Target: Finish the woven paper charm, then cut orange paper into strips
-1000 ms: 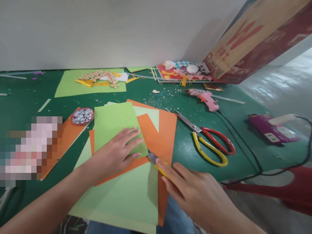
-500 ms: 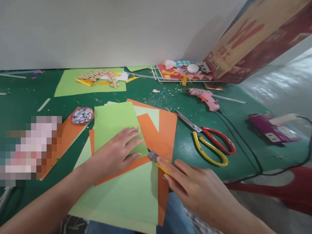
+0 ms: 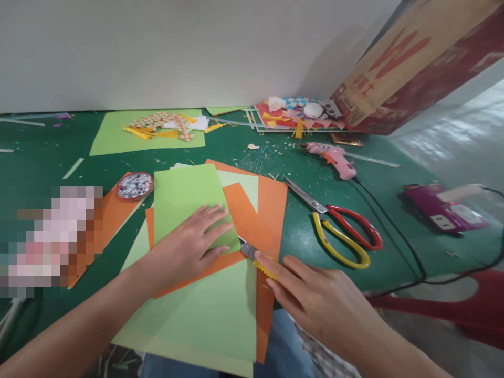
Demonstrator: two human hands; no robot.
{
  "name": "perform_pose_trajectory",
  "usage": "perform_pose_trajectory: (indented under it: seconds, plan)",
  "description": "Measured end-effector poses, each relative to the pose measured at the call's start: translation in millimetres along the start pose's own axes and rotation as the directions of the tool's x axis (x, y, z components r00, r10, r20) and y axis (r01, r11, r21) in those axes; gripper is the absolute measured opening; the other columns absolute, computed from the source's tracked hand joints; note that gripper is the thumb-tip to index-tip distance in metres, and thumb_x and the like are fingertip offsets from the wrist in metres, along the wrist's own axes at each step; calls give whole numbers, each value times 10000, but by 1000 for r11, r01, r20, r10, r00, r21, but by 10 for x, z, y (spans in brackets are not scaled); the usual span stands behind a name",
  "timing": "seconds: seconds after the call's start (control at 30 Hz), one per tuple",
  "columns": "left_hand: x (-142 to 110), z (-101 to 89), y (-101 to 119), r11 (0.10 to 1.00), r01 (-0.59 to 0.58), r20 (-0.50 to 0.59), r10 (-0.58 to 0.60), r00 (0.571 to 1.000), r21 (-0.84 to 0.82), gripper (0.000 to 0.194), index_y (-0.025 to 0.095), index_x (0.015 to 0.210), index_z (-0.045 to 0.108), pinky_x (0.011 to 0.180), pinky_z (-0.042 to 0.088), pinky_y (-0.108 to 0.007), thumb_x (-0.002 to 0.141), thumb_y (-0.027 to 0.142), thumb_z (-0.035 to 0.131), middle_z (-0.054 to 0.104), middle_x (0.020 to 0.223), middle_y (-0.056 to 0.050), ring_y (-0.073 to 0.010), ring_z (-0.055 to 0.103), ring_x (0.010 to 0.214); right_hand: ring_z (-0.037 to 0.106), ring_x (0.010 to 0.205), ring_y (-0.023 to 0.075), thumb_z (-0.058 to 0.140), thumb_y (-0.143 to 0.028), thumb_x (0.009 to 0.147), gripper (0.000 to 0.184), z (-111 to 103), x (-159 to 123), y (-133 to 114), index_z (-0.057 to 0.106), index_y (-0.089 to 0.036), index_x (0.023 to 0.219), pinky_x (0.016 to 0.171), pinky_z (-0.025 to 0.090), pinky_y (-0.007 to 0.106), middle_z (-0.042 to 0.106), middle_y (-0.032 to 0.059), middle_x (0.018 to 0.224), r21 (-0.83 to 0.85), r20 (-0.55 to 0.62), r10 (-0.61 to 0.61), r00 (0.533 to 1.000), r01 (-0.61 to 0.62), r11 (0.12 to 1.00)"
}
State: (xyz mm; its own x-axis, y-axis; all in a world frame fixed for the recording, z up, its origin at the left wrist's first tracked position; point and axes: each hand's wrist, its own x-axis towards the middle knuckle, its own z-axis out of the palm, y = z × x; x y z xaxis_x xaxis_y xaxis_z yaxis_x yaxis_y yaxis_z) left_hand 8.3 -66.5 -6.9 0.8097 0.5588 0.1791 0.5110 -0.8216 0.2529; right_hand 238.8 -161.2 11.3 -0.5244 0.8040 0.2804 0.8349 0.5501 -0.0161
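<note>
My left hand [image 3: 202,239] lies flat with fingers spread on a bright green sheet of paper [image 3: 185,194]. Gripped in my right hand [image 3: 303,291] is a yellow utility knife [image 3: 252,253], its blade tip at the green sheet's lower right corner. Beneath that sheet are an orange sheet [image 3: 248,210], a pale green sheet [image 3: 208,315] and a larger orange sheet [image 3: 271,210]. To the right of the stack lie scissors [image 3: 321,210] with one red and one yellow handle.
A pink glue gun [image 3: 334,157] with a black cord and a purple power strip [image 3: 447,207] lie right. A round container of googly eyes [image 3: 135,186] stands left, near a pixelated patch. Woven paper crafts [image 3: 161,125] and a paper bag [image 3: 413,63] are at the back.
Both hands and the knife hold nearly the same place on the paper. The whole view has shifted very slightly.
</note>
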Motion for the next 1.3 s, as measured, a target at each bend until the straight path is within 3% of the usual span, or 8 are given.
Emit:
perform_pose_trajectory:
  seconds: [0.4,0.7,1.3]
  plan:
    - [14,-13,7,1000,2,-3,-2,1000,1,390,139,1258,513,1114,328,-479,963,345,366,473,1397,-128,-237,338,1356,481,404,104,272,-257,977,419,6,-2,15,626,-144,1169,382,289,288,584,11,653,-4,18,1,1000,-1,1000]
    - [4,-8,14,1000,22,-2,-22,1000,3,373,163,1262,511,1100,346,-483,958,336,381,466,1405,-123,-247,338,1356,490,412,93,279,-265,976,397,-66,-29,195,587,-187,1215,396,306,271,586,-3,666,86,102,-30,994,21,996]
    - [10,-8,10,1000,11,6,-11,1000,-1,384,142,1259,516,1107,330,-491,963,337,369,457,1409,-137,-252,341,1354,481,423,77,313,-233,962,379,-18,-7,168,618,-164,1177,400,308,247,622,10,693,40,30,-26,999,25,999]
